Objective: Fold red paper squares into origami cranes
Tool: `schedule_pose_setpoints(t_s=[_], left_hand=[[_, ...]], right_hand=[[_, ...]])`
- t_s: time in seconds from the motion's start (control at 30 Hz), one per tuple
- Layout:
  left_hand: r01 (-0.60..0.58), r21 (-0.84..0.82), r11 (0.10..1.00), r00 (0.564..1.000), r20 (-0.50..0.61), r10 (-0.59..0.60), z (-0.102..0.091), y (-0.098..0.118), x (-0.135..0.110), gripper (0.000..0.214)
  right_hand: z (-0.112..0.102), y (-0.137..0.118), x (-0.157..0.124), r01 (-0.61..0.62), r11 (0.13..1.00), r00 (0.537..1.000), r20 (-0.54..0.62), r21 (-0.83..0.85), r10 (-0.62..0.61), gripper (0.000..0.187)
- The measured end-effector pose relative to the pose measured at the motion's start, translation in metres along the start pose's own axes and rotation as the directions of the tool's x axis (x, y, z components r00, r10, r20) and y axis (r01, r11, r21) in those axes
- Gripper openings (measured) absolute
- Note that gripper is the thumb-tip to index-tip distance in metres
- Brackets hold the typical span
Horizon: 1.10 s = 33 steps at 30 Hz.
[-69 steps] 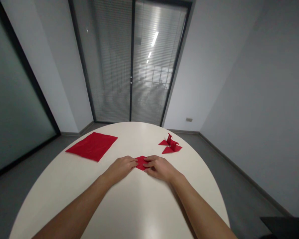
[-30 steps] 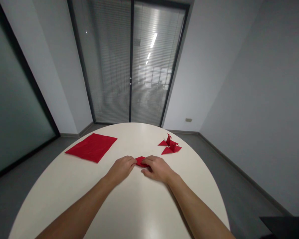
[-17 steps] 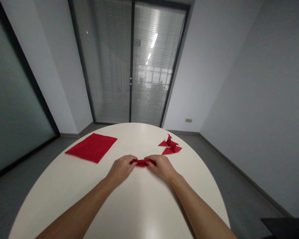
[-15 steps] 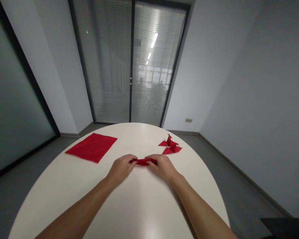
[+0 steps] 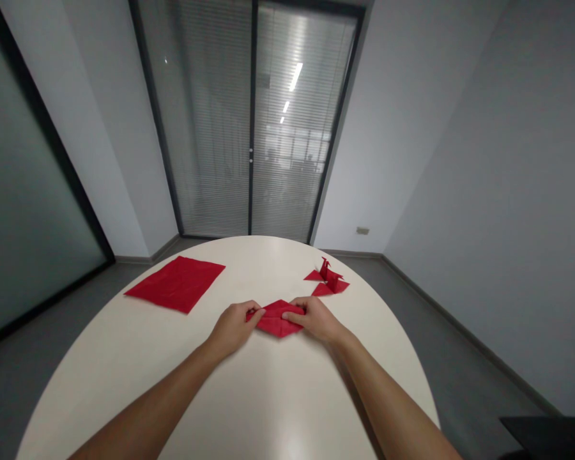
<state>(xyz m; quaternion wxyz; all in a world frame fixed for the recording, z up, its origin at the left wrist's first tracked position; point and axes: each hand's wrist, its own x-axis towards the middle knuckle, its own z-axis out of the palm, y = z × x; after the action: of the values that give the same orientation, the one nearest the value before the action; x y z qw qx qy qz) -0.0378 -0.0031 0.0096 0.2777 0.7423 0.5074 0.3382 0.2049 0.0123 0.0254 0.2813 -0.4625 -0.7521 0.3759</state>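
Between my two hands is a folded red paper [image 5: 278, 324], spread into a flat diamond-like shape with creases across it. My left hand [image 5: 237, 326] pinches its left corner between thumb and fingers. On the opposite side, my right hand [image 5: 314, 316] grips the right corner, its thumb lying on top of the paper. Just beyond my right hand stand red origami cranes [image 5: 330, 280], close together with their wings out.
A red paper sheet [image 5: 179, 284], unfolded and creased, lies at the left on the round white table [image 5: 273, 390]. Past the table's far edge are glass panels with blinds [image 5: 215, 160]. A dark object [image 5: 546, 434] shows at the lower right.
The folded paper went from a narrow strip seen edge-on to an opened, wider diamond-like shape. My hands stay at its two ends, the right thumb now on its face.
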Motion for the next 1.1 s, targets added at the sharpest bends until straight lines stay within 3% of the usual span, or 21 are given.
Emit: schedule_pose_setpoints(t_s=[0.1,0.2,0.3,0.47,0.6,0.77,0.83,0.97,1.1], left_hand=[[0.012,0.169,0.986,0.999,0.03,-0.017,0.002,0.001,-0.001,0.032],[-0.072,0.374,0.925,0.997,0.035,0.064,0.003,0.002,-0.001,0.033],[-0.166,0.518,0.839,0.985,0.049,0.165,0.002,0.003,-0.003,0.029],[-0.214,0.577,0.788,0.973,0.059,0.221,0.0,0.003,-0.005,0.02],[-0.223,0.588,0.778,0.968,0.04,0.248,0.001,0.0,-0.007,0.017],[-0.225,0.584,0.78,0.96,-0.004,0.28,0.001,-0.001,-0.008,0.009],[-0.262,0.548,0.794,0.951,0.005,0.31,0.0,0.0,-0.007,0.013],[-0.382,0.453,0.806,0.922,0.125,0.367,0.0,0.002,-0.006,0.026],[-0.406,0.429,0.807,0.914,0.174,0.367,0.002,0.002,-0.006,0.029]], right_hand=[[0.0,0.003,0.0,-0.027,0.997,1.0,-0.005,-0.069,0.027,0.033],[0.0,0.0,-0.002,-0.007,0.96,0.998,-0.055,-0.279,-0.008,0.032],[0.0,-0.006,-0.004,-0.012,0.875,0.995,-0.092,-0.484,-0.037,0.028],[0.004,-0.012,-0.004,0.075,0.716,0.977,-0.091,-0.694,-0.191,0.026],[0.01,-0.018,-0.005,0.215,0.714,0.946,-0.041,-0.666,-0.323,0.031],[0.022,-0.025,-0.009,0.394,0.715,0.912,0.151,-0.577,-0.381,0.029],[0.025,-0.022,-0.008,0.381,0.712,0.919,0.155,-0.589,-0.364,0.028],[0.024,-0.009,-0.002,0.316,0.723,0.937,0.085,-0.614,-0.337,0.031],[0.019,0.0,0.003,0.308,0.714,0.932,0.046,-0.629,-0.36,0.031]])
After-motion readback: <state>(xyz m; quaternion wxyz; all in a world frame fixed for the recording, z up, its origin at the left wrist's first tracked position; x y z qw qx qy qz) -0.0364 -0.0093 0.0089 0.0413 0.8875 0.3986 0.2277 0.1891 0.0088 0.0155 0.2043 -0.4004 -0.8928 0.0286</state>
